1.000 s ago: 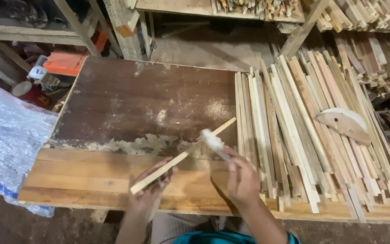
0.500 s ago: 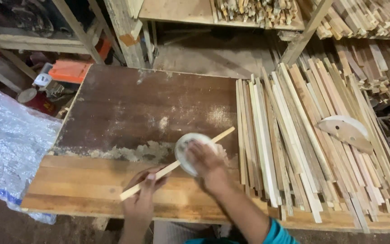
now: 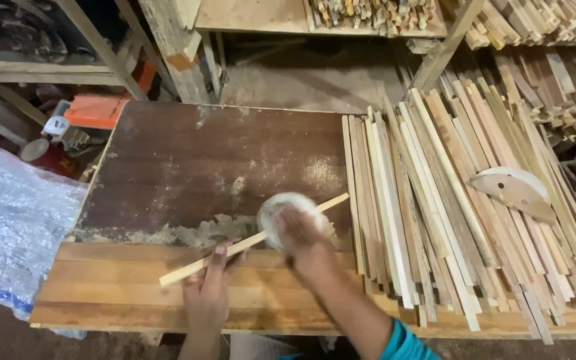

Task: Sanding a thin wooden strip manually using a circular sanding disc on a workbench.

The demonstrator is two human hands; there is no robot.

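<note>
Workbench [image 3: 135, 307] fills most of the view, its near edge made of pale planks and its far part a dark brown board [image 3: 215, 160] dusted with sawdust. To the right of the bench's dark board lies a wide heap of thin wood strips [image 3: 435, 213], with a curved wooden offcut [image 3: 515, 190] resting on top of them. Left of the bench hangs a sheet of clear plastic [image 3: 15, 233].

At the seam between the dark board and the pale planks lies a slim wood stick [image 3: 241, 247], angled from lower left to upper right. The left hand [image 3: 207, 293] presses on it near its middle, fingers curled over it. The right hand [image 3: 298, 233] is closed around a round pale pad [image 3: 288, 210] (perhaps an abrasive one; it is blurred) set against the stick's upper part.

I judge the stick to be light, stiff along its length yet easy to snap or flex, so it is best pinned flat near the middle, close to where the pad bears on it. The right fingers are smeared by motion, and the person's arms are cut off at the frame's bottom edge.
</note>
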